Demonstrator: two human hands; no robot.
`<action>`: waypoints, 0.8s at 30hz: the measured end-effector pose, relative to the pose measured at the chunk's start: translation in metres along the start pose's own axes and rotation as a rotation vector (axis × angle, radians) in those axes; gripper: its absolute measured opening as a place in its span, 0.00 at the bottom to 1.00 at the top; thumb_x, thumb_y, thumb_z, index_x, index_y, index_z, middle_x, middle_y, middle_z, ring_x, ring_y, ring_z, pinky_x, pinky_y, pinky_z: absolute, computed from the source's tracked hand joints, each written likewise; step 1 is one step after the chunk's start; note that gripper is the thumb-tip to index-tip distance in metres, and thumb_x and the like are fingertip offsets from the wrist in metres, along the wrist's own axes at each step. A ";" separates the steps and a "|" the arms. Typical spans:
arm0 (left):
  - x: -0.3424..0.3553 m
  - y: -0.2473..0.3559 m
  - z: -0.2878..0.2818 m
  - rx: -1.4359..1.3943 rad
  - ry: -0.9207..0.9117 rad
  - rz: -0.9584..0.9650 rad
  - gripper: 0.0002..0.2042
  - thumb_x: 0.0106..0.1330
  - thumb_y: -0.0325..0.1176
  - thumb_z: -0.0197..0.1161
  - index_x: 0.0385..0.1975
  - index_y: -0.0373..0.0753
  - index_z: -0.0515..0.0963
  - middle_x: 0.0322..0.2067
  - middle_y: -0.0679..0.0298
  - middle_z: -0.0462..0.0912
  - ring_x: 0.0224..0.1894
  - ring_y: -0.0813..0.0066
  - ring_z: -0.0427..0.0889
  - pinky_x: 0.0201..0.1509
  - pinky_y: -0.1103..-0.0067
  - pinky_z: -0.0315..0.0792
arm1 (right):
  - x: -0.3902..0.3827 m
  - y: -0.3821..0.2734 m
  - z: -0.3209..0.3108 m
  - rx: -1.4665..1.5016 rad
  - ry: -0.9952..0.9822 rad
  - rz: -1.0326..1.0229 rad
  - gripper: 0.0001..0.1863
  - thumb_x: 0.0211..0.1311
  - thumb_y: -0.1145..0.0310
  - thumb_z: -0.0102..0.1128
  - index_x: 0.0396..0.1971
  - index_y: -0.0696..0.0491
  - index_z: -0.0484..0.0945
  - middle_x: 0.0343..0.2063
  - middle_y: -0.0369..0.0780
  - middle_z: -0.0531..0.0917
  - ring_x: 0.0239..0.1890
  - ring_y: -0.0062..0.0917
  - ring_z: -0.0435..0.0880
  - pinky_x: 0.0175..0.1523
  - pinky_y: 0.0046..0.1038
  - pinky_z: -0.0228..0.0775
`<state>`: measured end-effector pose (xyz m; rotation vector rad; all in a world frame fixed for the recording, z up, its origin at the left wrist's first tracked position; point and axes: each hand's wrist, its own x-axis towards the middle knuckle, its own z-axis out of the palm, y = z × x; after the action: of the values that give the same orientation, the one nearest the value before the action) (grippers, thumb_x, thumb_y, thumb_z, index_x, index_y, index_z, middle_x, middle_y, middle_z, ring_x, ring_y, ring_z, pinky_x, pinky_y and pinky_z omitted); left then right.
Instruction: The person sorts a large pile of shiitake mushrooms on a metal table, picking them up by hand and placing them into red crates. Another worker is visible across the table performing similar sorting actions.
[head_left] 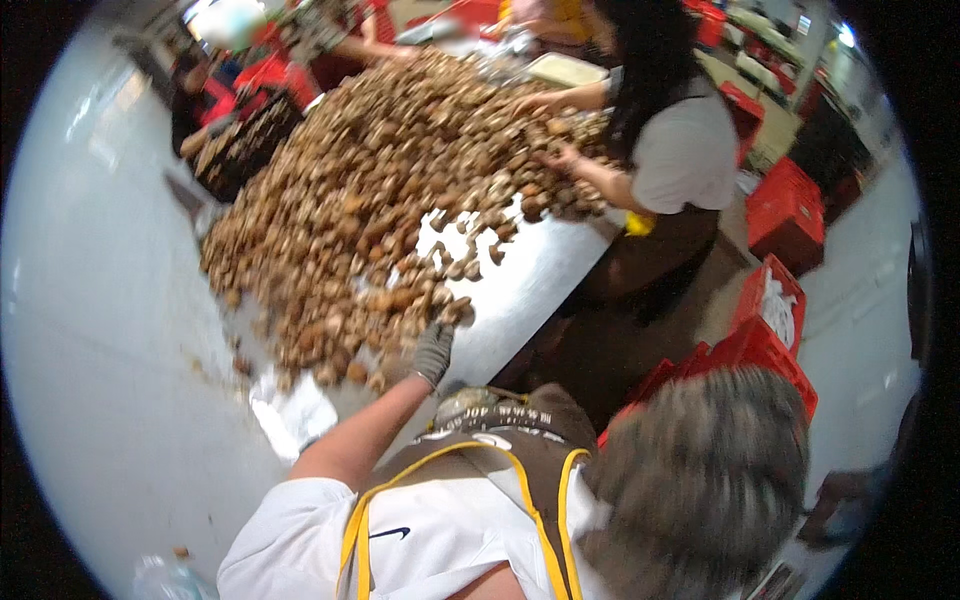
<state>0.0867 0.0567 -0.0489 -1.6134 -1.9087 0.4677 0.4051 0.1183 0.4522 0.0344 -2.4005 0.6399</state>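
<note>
My left hand (pixel 432 352), in a grey glove, reaches up to the near right part of a large heap of brown mushrooms (pixel 370 180) on a shiny metal table (pixel 530 290). Its fingers are curled at a few mushrooms; what they grip is hidden. A dark grey, streaky blurred mass (pixel 690 480) fills the lower right, close to the camera; whether it is my right hand I cannot make out. My white shirt and brown apron with yellow straps show below. A crumpled white item (pixel 295 410) lies left of my forearm.
A co-worker (pixel 680 150) in a white top reaches both hands into the heap at right; other workers (pixel 200 100) stand at the far side. Red crates (pixel 785 210) line the right behind the table. A pale tray (pixel 565 70) lies at the back. A dark container (pixel 240 150) is at far left.
</note>
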 end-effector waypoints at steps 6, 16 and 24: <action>-0.128 -0.033 -0.044 -1.177 0.095 -1.196 0.16 0.64 0.35 0.50 0.48 0.34 0.73 0.47 0.49 0.73 0.49 0.50 0.70 0.55 0.65 0.62 | 0.035 -0.038 0.034 0.168 -0.204 -0.039 0.16 0.62 0.55 0.53 0.45 0.47 0.78 0.49 0.37 0.78 0.50 0.31 0.78 0.61 0.36 0.63; -0.249 -0.018 -0.057 -0.780 -0.431 -1.009 0.41 0.47 0.48 0.67 0.61 0.36 0.60 0.58 0.47 0.64 0.61 0.53 0.61 0.65 0.66 0.54 | 0.003 -0.081 0.120 -0.122 -0.252 -0.040 0.23 0.64 0.58 0.48 0.58 0.48 0.67 0.54 0.41 0.72 0.54 0.27 0.73 0.63 0.35 0.60; -0.173 -0.045 -0.001 -0.990 -0.617 -0.787 0.44 0.52 0.53 0.61 0.66 0.39 0.50 0.64 0.50 0.55 0.66 0.55 0.54 0.68 0.66 0.50 | 0.072 0.035 0.230 0.468 -0.547 -0.199 0.27 0.55 0.72 0.52 0.58 0.54 0.64 0.51 0.45 0.73 0.53 0.37 0.73 0.59 0.37 0.62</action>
<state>0.0685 -0.1204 -0.0575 -1.0314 -3.3407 -0.4565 0.2080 0.0544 0.3250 0.7187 -2.6393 1.2025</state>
